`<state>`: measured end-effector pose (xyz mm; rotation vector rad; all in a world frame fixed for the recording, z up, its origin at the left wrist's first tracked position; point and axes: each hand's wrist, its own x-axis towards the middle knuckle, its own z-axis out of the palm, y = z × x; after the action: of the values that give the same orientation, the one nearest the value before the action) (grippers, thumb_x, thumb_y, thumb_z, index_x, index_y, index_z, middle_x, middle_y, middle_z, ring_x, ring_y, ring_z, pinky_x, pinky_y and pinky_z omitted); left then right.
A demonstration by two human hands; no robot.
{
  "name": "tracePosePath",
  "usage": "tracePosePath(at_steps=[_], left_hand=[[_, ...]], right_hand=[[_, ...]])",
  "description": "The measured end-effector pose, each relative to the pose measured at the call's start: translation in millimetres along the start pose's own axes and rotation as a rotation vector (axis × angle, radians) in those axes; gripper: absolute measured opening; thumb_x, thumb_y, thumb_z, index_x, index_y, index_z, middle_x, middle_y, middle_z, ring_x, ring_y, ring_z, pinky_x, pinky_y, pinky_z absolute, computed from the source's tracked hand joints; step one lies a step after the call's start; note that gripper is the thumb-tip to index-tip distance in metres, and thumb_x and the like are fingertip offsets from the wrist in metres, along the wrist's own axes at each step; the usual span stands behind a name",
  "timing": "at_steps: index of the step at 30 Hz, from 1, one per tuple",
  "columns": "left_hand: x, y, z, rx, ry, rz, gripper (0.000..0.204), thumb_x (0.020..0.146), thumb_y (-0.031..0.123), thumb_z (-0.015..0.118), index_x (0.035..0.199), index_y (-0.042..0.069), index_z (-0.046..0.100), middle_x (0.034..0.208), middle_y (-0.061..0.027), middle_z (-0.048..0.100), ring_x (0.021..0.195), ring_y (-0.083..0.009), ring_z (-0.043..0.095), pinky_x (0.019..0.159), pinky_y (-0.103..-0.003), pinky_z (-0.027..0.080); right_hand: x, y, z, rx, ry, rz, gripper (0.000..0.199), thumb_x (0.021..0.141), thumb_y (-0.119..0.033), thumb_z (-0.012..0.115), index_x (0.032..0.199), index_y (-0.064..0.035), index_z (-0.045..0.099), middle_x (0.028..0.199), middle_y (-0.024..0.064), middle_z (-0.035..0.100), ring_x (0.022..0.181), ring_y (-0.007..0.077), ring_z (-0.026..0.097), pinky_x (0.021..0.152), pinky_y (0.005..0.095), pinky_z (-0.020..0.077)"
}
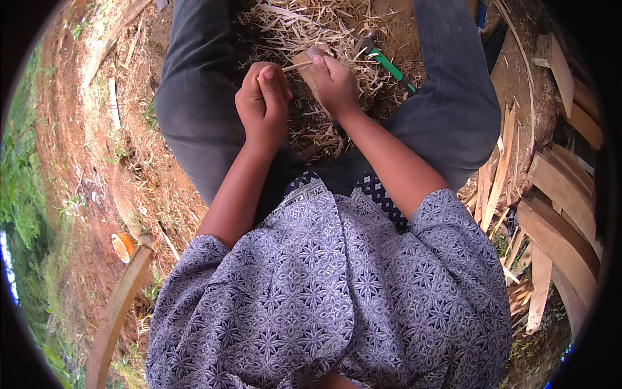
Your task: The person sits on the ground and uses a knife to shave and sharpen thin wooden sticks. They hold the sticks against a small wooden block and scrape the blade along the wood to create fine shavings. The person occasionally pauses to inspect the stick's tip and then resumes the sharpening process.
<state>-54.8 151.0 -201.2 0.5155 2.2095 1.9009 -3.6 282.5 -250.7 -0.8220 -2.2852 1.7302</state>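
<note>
Head view, upper center: our left hand (262,97) is clenched; our right hand (334,81) pinches a thin bamboo sliver (297,65) above the shavings (311,26).

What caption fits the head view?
Seated person's left hand and right hand work a thin bamboo sliver over shavings.

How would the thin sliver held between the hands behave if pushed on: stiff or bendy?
The sliver looks very thin and narrow, so it is probably light and flexes easily. Pinched between left hand and right hand, it runs straight, suggesting some springiness. It may snap if bent hard.
</note>
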Motion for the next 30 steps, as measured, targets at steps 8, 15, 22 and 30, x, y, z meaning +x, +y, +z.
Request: tracePosePath(at_steps=[8, 15, 22, 30], left_hand=[[-3.6, -3.3, -0.3, -0.013, 0.033, 0.006, 0.039, 0.114, 0.034, 0.038, 0.09, 0.006, 0.052, 0.071, 0.0012, 0.045, 0.061, -0.0065, 0.045, 0.057, -0.024, 0.04], [-1.0, -11.7, -1.9, -0.1, 0.087, -0.023, 0.041, 0.114, 0.034, 0.038, 0.089, 0.006, 0.054, 0.073, 0.0004, 0.05, 0.059, -0.0066, 0.046, 0.055, -0.024, 0.038], [-1.6, -8.6, -4.3, -0.105, 0.067, -0.056, 0.045, 0.114, 0.04, 0.035, 0.09, 0.006, 0.052, 0.073, 0.0005, 0.047, 0.059, -0.0067, 0.045, 0.052, -0.024, 0.038], [5.0, 7.0, 0.4, -0.155, 0.14, -0.191, 0.039, 0.113, 0.034, 0.044, 0.091, 0.005, 0.057, 0.067, -0.0028, 0.057, 0.054, -0.0078, 0.053, 0.049, -0.022, 0.041]], right_hand=[[-5.3, 1.7, 2.6, 0.023, 0.02, -0.023, 0.033, 0.107, -0.022, 0.052, 0.109, 0.0033, 0.073, 0.102, 0.0255, 0.073, 0.102, 0.0308, 0.073, 0.087, 0.0399, 0.0559], [4.0, -1.7, -5.6, -0.086, -0.109, 0.288, 0.027, 0.104, -0.015, 0.057, 0.113, 0.0043, 0.073, 0.106, 0.0229, 0.075, 0.112, 0.0329, 0.072, 0.096, 0.0387, 0.0548], [-1.9, -13.1, -1.5, 0.003, -0.034, 0.103, 0.031, 0.106, -0.019, 0.053, 0.112, 0.0046, 0.072, 0.104, 0.0244, 0.073, 0.107, 0.0349, 0.07, 0.093, 0.0391, 0.0538], [-9.0, -10.8, 0.5, 0.037, -0.054, 0.19, 0.03, 0.105, -0.015, 0.054, 0.116, 0.0068, 0.07, 0.109, 0.0266, 0.073, 0.114, 0.0332, 0.07, 0.097, 0.0389, 0.0537]])
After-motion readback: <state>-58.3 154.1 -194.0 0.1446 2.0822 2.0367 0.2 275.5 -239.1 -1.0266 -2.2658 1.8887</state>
